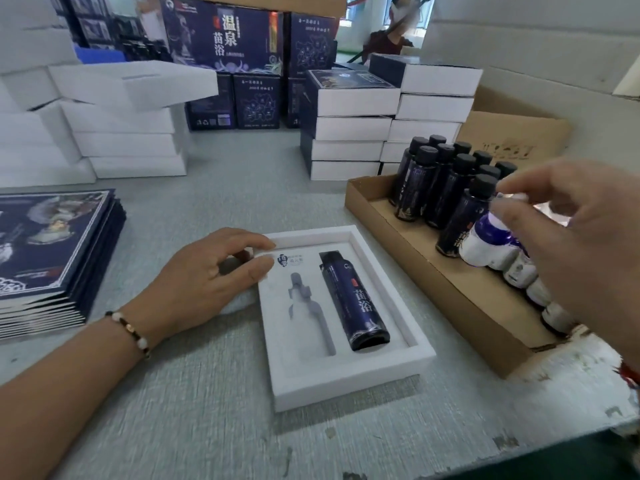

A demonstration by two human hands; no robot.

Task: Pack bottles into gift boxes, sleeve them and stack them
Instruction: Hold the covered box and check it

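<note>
While the left hand [207,282] rests on the grey table [207,410] with its fingers lightly curled against the far-left corner of the white gift box [346,382], holding nothing, the right hand [568,237] is over the cardboard tray [433,271] at the right. Its fingers are bent around the top of a white-and-blue bottle [491,244] at the near end of the tray; the grip looks narrow, though blur keeps me from confirming firm contact.

The gift box sits open at centre, near the viewer. One dark bottle [353,299] lies flat in the right-hand slot of its white foam insert; the left slot shows only a grey printed shape.

In the tray, dark bottles with black caps [446,181] stand upright at the far end, and further white bottles [519,271] are in a row toward the near end.

A stack of printed dark sleeves [52,251] lies at the left. White boxes [128,133] are piled far left. Sleeved boxes [349,126] are stacked at far centre, with dark printed cartons [225,39] behind them.
</note>
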